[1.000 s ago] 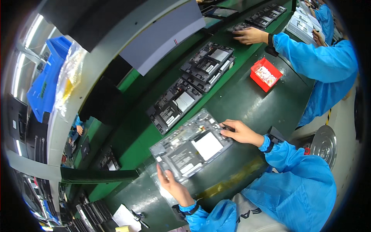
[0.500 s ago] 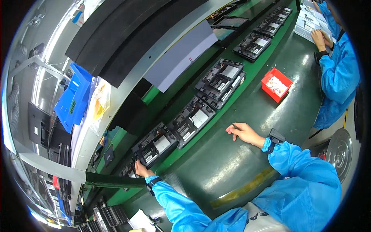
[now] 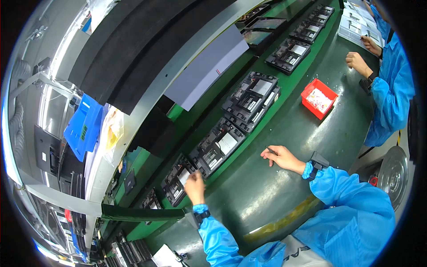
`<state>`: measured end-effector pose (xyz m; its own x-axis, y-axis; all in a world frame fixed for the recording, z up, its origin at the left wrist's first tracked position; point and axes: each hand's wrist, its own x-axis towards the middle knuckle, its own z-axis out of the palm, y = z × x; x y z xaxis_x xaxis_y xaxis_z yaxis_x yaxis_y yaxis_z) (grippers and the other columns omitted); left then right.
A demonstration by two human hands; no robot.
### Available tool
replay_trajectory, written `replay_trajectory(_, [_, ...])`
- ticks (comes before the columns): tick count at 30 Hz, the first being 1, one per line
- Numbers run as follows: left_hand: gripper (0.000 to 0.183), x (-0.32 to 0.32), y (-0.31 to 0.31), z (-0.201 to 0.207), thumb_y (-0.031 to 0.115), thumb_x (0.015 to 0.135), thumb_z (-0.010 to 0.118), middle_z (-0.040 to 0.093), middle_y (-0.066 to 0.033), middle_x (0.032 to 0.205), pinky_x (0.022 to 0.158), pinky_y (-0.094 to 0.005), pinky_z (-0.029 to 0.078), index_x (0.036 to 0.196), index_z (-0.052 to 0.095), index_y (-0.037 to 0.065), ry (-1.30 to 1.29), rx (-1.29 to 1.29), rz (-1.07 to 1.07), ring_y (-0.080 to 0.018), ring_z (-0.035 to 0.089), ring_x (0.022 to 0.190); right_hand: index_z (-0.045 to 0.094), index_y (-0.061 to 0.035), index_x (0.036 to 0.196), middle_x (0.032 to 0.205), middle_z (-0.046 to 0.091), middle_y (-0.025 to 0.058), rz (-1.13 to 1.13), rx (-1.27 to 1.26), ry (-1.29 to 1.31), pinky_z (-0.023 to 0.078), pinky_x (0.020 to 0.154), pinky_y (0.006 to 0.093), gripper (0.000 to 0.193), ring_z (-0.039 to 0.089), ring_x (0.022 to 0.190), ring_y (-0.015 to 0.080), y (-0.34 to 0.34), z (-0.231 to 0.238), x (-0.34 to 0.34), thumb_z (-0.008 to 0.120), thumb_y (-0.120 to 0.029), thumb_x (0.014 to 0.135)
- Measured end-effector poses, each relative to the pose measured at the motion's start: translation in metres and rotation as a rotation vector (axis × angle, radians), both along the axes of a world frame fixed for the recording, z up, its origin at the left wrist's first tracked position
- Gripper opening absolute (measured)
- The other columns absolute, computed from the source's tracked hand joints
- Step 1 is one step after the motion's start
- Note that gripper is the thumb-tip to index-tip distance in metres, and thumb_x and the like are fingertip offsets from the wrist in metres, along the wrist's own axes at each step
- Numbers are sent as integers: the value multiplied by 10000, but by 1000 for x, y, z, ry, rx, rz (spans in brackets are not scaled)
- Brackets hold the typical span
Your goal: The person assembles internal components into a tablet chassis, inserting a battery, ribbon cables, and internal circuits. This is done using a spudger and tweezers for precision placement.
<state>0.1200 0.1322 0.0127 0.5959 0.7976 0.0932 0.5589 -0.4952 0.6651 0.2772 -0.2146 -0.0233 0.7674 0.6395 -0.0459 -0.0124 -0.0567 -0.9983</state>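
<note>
A row of open black laptop-like device bases with pale rectangular parts and white labels lies along the green strip. My left hand [image 3: 195, 188] is over the near right edge of one device base [image 3: 174, 188], close to the neighbouring base [image 3: 216, 150]. Its fingers are bent together; what they hold, if anything, is hidden. Out over the dark green bench, my right hand [image 3: 284, 159] pinches a thin dark tool [image 3: 272, 151], too small to tell its kind. Farther up the row, one device base [image 3: 251, 96] rests on another.
A red bin [image 3: 319, 99] with small white bits stands on the bench [image 3: 267, 196]. At the far right a co-worker in a blue smock [image 3: 393, 93] has hands near a white tray [image 3: 356, 29]. A grey-white shelf beam [image 3: 153, 84] with black panels runs overhead at left. A round metal stool [image 3: 393, 173] stands at right.
My left hand has left the far left corner of the device base and come right, to its near right edge. My right hand stays nearly in place. The co-worker's hands have moved apart.
</note>
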Motion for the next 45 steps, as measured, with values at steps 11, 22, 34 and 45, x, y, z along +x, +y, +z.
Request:
replay_trajectory(11, [548,21,40,-64,512,959,725,690,-85,1199,715,-431,536,1277,657,71,-238,-728,236,-255,657,1006,687,48,1150,1010,735,108,6,6,-4,550,702,309,268,698,719,140,-6,-2,3,603,-190,1060])
replay_trajectory(22, [367,12,-2,57,228,1088,561,671,-183,1338,992,-515,596,1344,604,-32,-981,-897,21,-317,672,1195,699,27,1148,989,733,87,-5,7,-27,551,684,329,248,715,712,151,-24,8,12,603,-179,1048])
replay_trajectory(34, [385,223,-153,29,206,1095,555,648,-227,1299,1024,-565,588,1303,575,-117,-873,-1137,-346,-342,658,1172,708,36,1099,956,754,100,-120,26,-28,562,676,334,229,698,690,156,-34,21,12,629,-171,1041])
replay_trajectory(45, [544,228,-163,5,396,1044,532,561,-338,1310,1070,-562,357,1317,615,-67,-292,-133,10,-475,453,1219,686,1,1115,1105,675,213,-979,-430,-693,547,911,516,397,649,1101,403,-23,70,188,680,-338,908])
